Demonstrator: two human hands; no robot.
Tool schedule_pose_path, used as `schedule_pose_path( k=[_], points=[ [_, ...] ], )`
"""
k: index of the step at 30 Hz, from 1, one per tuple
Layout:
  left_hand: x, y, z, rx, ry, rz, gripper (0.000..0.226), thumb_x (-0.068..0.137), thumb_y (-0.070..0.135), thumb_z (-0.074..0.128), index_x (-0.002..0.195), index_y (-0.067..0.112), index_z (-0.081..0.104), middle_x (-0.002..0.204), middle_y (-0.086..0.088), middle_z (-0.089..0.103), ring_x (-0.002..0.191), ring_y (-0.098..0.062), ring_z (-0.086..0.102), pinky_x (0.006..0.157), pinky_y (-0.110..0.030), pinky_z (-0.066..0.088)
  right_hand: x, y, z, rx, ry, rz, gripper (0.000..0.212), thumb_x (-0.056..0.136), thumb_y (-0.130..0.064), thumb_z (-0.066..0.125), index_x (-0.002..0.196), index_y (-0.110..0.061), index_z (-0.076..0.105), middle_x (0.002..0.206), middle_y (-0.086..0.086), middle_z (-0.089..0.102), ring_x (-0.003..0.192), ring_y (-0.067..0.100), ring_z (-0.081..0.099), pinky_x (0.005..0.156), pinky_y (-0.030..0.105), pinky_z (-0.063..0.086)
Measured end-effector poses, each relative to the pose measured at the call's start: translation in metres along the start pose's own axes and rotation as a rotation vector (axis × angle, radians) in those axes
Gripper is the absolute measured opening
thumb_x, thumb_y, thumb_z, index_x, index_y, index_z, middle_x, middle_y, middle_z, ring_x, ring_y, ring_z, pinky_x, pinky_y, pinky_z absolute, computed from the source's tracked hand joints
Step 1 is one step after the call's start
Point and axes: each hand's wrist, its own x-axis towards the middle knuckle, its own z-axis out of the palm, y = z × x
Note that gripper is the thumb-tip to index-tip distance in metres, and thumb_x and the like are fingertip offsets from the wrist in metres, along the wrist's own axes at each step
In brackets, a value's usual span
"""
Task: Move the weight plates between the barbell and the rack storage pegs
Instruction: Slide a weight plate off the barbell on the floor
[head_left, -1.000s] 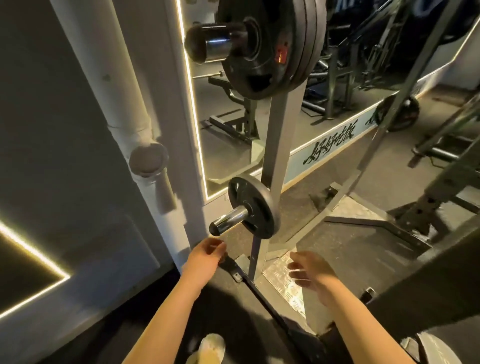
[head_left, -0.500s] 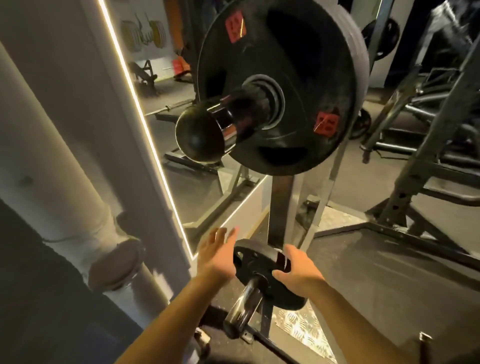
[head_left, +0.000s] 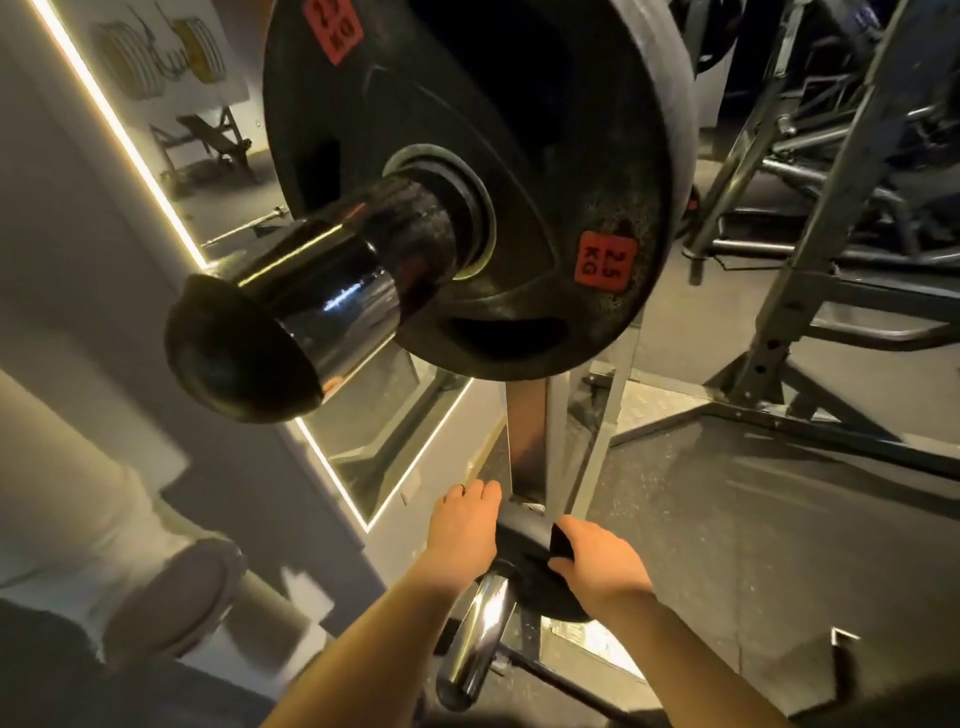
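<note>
Small plate (head_left: 524, 558) on lower peg (head_left: 478, 644) — left hand (head_left: 462, 525), right hand (head_left: 597, 564) grip its edges

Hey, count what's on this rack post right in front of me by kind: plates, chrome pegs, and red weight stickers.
Weight plates: 2, the large plate up top and the small plate both hands grip.
Chrome pegs: 2, upper peg, lower peg.
Red stickers: 2, and.
Total: 6

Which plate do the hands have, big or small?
The small plate on the low chrome peg; both hands grip its rim. The big 25 KG plate hangs overhead, untouched.
</note>
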Motion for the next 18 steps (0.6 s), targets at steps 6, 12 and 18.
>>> schedule_pose_path(
  k=[6,12,18],
  points=[
    [-0.003,-0.002,0.006,-0.077,0.055,-0.012,0.044,0.091,0.009,0.059,0.131,0.018,0.043,0.133,-0.004,0.049,0.122,-0.024,0.047,0.103,-0.033,0.041,0.004,0.001,-0.005,-0.038,-0.031,-0.008,0.028,0.092,-0.030,0.058,0.119,-0.022,0.052,0.116,0.002,0.062,0.103,0.023,0.059,0.084,0.029,0.045],
    [-0.001,0.000,0.012,-0.145,0.094,-0.058,0.042,0.089,0.014,0.060,0.128,0.020,0.044,0.132,-0.001,0.050,0.122,-0.021,0.046,0.104,-0.032,0.039,0.006,0.009,-0.005,-0.029,-0.042,-0.030,0.029,0.091,-0.037,0.058,0.117,-0.026,0.050,0.115,-0.002,0.062,0.101,0.022,0.059,0.086,0.033,0.049],
    [-0.001,-0.005,0.017,-0.204,0.099,-0.031,0.043,0.088,0.008,0.057,0.126,0.020,0.044,0.133,0.000,0.047,0.125,-0.020,0.040,0.106,-0.031,0.034,-0.002,0.003,0.015,0.038,-0.069,0.014,0.031,0.095,-0.039,0.053,0.116,-0.022,0.039,0.116,0.002,0.060,0.099,0.022,0.060,0.084,0.034,0.051]
  ],
)
